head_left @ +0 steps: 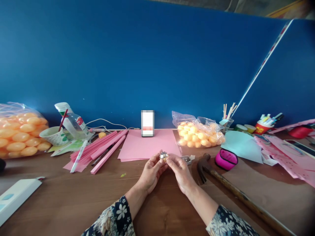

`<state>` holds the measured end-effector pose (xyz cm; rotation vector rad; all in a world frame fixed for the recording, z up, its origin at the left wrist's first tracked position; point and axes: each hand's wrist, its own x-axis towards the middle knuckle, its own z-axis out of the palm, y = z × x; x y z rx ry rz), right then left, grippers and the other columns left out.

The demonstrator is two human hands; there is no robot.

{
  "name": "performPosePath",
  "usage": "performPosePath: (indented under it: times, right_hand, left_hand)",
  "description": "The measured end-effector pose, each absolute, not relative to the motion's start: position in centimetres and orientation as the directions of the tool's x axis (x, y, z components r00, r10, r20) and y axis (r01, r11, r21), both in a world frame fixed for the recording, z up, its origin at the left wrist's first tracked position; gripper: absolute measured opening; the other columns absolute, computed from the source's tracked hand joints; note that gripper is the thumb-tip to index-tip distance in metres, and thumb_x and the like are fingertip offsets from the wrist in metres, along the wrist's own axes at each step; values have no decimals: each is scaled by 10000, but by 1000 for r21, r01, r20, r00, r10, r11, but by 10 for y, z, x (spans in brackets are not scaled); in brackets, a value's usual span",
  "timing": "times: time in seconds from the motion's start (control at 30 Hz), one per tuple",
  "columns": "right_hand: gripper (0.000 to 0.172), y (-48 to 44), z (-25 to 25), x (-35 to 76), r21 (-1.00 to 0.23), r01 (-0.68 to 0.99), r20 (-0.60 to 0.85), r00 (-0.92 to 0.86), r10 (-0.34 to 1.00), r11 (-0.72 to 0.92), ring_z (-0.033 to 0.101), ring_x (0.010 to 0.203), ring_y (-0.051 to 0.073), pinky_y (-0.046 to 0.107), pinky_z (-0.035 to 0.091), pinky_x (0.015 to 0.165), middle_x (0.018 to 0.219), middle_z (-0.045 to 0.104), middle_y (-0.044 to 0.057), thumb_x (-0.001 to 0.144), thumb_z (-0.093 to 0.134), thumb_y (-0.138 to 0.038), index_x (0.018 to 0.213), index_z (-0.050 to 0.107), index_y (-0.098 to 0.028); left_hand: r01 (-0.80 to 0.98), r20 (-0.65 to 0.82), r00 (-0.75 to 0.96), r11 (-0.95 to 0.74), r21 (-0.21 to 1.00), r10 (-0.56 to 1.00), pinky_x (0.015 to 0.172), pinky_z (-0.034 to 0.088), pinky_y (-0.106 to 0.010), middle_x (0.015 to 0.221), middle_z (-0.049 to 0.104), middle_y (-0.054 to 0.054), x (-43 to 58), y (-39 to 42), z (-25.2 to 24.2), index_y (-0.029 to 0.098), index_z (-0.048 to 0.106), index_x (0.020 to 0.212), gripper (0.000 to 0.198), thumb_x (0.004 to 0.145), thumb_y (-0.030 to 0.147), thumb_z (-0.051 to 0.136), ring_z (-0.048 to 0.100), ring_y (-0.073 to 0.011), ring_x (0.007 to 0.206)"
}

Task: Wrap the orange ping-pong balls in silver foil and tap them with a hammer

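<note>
A small shiny metallic ball (163,156) sits between the fingertips of both hands, just in front of the pink paper sheets (147,144). My left hand (152,172) pinches it from the left, fingers curled beneath. From the right, my right hand (180,172) grips it between thumb and forefinger. What lies under the ball is hidden by the fingers. Just behind my right hand is a small silvery item (188,159), partly covered, whose kind I cannot make out. A claw hammer (221,180) lies to the right of my right forearm.
Bags of orange balls stand at the left (22,134) and the back right (194,134). Folded pink paper strips (103,149) lie left of the sheets, near a paper cup (54,135) and plastic bottle (76,124). A magenta band (226,159) sits beyond the hammer.
</note>
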<state>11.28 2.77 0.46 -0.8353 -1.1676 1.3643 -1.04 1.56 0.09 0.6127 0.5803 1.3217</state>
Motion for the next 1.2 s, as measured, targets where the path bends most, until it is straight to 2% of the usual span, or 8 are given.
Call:
performPosePath:
  times: [0.27, 1.2]
  right_hand:
    - [232, 27, 5, 113, -960, -273, 104, -166, 981, 55, 566, 940, 210, 345, 440, 838, 990, 647, 60, 747, 623, -360, 898, 638, -186]
    - [213, 26, 7, 113, -944, -329, 73, -198, 977, 4, 579, 921, 195, 335, 433, 850, 945, 660, 47, 768, 607, -342, 922, 632, -196]
  left_hand:
    - [-705, -28, 154, 130, 697, 988, 882, 431, -297, 1110, 595, -61, -10, 15, 3, 217, 534, 1160, 416, 755, 166, 612, 576, -150, 956]
    - [-708, -44, 155, 142, 692, 987, 852, 447, -288, 1101, 602, -71, -10, 15, 3, 206, 538, 1153, 426, 739, 179, 631, 592, -152, 928]
